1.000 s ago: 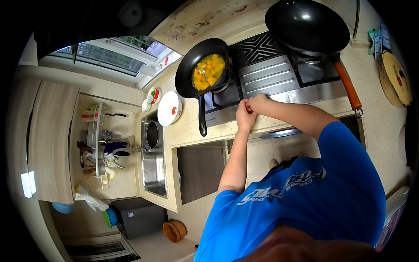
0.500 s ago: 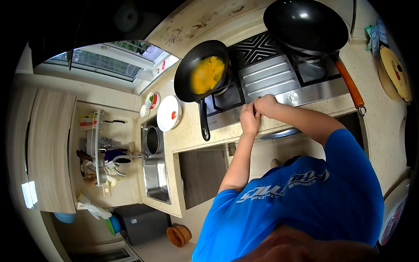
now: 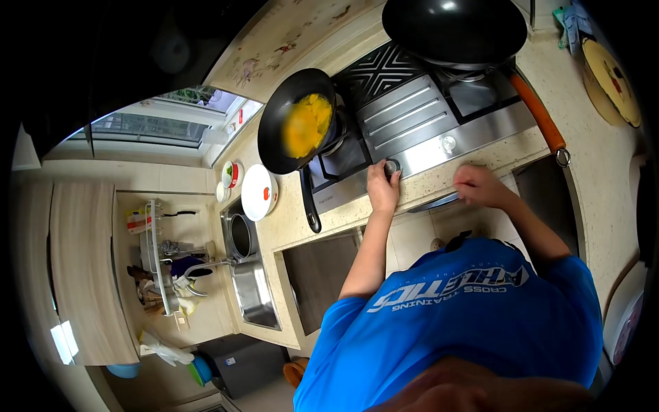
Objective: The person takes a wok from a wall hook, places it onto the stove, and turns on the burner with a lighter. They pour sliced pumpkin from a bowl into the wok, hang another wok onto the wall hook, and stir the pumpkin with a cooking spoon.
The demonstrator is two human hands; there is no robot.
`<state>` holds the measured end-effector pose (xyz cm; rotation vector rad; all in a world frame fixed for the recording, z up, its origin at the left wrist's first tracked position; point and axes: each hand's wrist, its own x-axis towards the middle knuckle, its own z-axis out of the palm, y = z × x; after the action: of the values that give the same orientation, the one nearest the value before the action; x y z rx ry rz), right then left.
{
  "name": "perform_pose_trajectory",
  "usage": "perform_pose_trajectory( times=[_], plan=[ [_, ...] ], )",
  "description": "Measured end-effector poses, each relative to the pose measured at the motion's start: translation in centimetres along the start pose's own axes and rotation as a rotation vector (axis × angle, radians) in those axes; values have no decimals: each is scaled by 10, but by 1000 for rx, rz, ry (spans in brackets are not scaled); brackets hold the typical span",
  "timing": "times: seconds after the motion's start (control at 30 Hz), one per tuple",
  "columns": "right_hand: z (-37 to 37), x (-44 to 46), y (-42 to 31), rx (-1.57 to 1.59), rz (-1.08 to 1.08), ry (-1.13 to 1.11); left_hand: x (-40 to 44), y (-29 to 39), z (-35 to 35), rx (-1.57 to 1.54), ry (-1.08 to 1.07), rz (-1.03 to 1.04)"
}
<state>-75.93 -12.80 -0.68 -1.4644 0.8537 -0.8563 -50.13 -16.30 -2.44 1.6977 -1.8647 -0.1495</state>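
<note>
My left hand (image 3: 382, 189) is at the front panel of the gas stove (image 3: 419, 144), its fingers closed around a round control knob (image 3: 392, 166). My right hand (image 3: 478, 185) hangs over the counter's front edge with curled fingers and nothing visible in it. To the left, a black frying pan (image 3: 273, 134) sits on the left burner, its black handle (image 3: 309, 200) pointing toward me. Yellow scrambled egg (image 3: 307, 126) lies in the pan, partly blurred. A second knob (image 3: 448, 143) shows on the panel, untouched.
A large black wok (image 3: 453, 31) with an orange handle (image 3: 539, 118) stands on the right burner. Left of the frying pan are a white bowl (image 3: 258, 192), small bowls (image 3: 236, 174) and a steel sink (image 3: 254, 292). A lidded yellow pot (image 3: 607, 86) stands far right.
My right hand has left the knob area beside my left hand and moved right, back over the counter edge. My left hand stays at the knob. The view has shifted slightly.
</note>
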Motion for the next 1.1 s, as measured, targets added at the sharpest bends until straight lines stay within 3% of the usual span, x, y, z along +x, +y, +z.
perform_pose_trajectory(
  times=[0.07, 0.13, 0.2, 0.3, 0.43, 0.53, 0.57, 0.63, 0.67, 0.7, 0.77, 0.83, 0.87, 1.0, 1.1],
  plan=[
    [-13, -13, 7, 80, 29, 66, 0, 0, 1, 10, 4, 19],
    [-25, -23, 7, 173, 250, 168, -2, 0, -1, 18, 9, 35],
    [-32, -29, 14, 201, 257, 239, 1, 3, -3, -1, -107, -96],
    [-44, -29, 11, 201, 256, 329, 1, -4, 2, 37, -6, 20],
    [-75, -24, 25, 281, 240, 379, 0, -1, 1, 46, 2, 15],
    [-95, -26, 16, 460, 268, 561, -1, 0, 3, 54, 14, 19],
    [-105, -26, 13, 450, 272, 566, -1, -1, 3, 59, 17, 18],
    [-124, -21, 9, 862, 168, 420, -1, -1, 5, 44, 21, 17],
    [-123, -19, -9, 928, 38, 266, -1, 0, 4, 44, 16, 1],
    [-125, -14, -26, 923, 40, 268, -1, 1, 4, 44, 13, -13],
    [-133, 1, -53, 947, 179, 183, 0, 4, 1, 28, 3, -37],
    [-136, 13, -65, 902, 180, 248, 1, 6, -3, 55, -81, -83],
    [-138, 19, -68, 866, 184, 314, 1, 6, -3, 55, -75, -83],
    [-165, 48, -54, 927, 279, 229, 0, 6, -2, 63, 3, 8],
    [-183, 69, -41, 1256, 333, 196, 0, 6, -2, 71, -5, -2]
  ],
)
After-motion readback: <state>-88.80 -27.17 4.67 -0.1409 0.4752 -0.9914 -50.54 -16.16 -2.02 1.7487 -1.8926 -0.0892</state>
